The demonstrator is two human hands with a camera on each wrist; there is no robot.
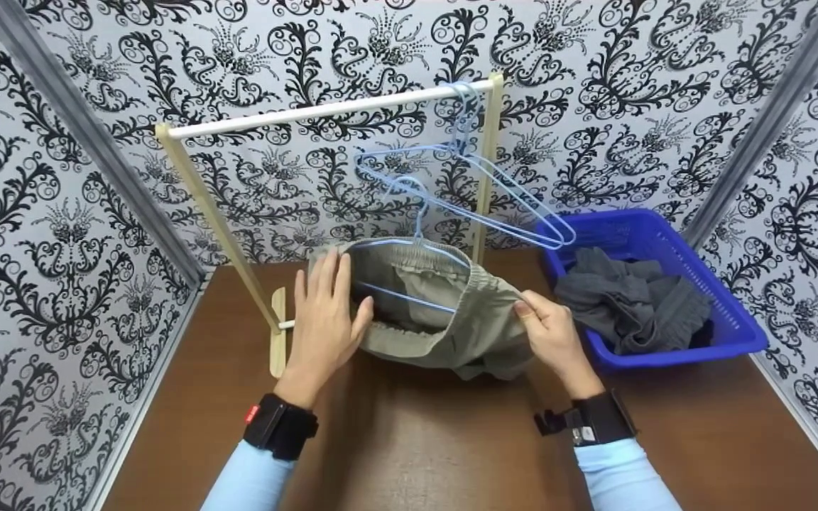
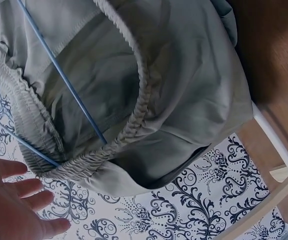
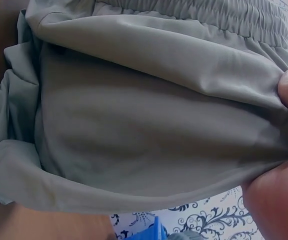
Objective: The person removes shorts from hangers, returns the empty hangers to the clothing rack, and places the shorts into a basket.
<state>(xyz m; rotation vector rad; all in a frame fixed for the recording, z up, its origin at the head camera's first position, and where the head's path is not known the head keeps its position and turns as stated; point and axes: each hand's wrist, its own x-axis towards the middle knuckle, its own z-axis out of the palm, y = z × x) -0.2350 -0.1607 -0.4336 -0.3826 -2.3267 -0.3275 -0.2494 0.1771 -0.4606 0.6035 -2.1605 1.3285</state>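
Note:
Greyish-green pants (image 1: 487, 326) with a gathered elastic waistband (image 2: 134, 112) hang in front of the rack, waist opening facing me. Inside that waist sits a light blue hanger (image 1: 420, 220), its hook rising above the band and its lower bar (image 2: 66, 82) crossing the opening. My left hand (image 1: 325, 316) lies with straight fingers at the left end of the waistband. In the left wrist view its fingertips (image 2: 31, 187) are spread just beside the band. My right hand (image 1: 553, 333) pinches the fabric at the right side between thumb and fingers, pulling a fold (image 3: 184, 125) taut.
A rack with a white rail (image 1: 331, 108) and wooden posts (image 1: 214, 220) stands behind the pants on the brown table (image 1: 416, 440). More blue hangers (image 1: 515, 188) hang at its right end. A blue basket (image 1: 728, 312) holding dark grey clothing (image 1: 636, 301) stands at right.

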